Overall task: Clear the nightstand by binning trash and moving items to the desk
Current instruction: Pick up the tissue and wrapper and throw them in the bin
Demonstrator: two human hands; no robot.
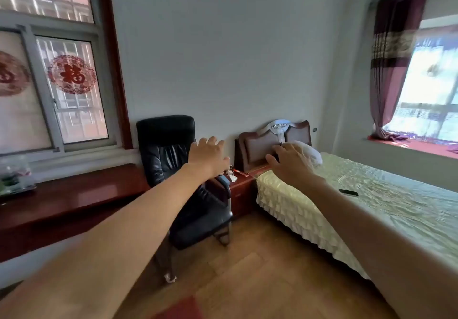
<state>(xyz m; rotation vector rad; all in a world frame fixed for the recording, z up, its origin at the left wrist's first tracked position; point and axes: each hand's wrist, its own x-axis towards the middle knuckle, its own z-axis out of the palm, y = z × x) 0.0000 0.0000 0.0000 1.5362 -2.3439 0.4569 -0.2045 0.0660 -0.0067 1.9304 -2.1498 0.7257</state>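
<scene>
left hand (208, 156): raised at arm's length, back toward the camera, fingers spread and relaxed, nothing held; seen in front of the chair back and the wall.
right hand (290, 161): raised likewise, fingers loosely spread, nothing held; overlaps the headboard and pillow in view.
nightstand (241, 190): red-brown, against the far wall between the chair and the bed, well beyond both hands.
nightstand top: small white cup (230, 166) near the back edge, partly hidden by the left hand; crumpled white scraps (232, 177) in front of it; blue item (224, 178) at the left edge, partly behind the chair arm – too small to identify.
chair (173, 160): black padded office chair, high back, just left of the nightstand, facing into the room.
desk (67, 194): long glossy red-brown surface under the window on the left; clear container (14, 175) with dark contents at its left end.
bed (359, 194): cream satin cover with ruffled skirt, right of the nightstand; dark headboard (255, 147) against the wall, white pillow (311, 154) at its foot.
phone (348, 192): dark, flat on the bed cover near its edge – apart from both hands.
floor (260, 269): wood boards; small white scrap (170, 278) lying by the chair leg.
windows: red paper cutout (71, 74) on the left pane; purple curtain (391, 66) gathered beside the right window.
</scene>
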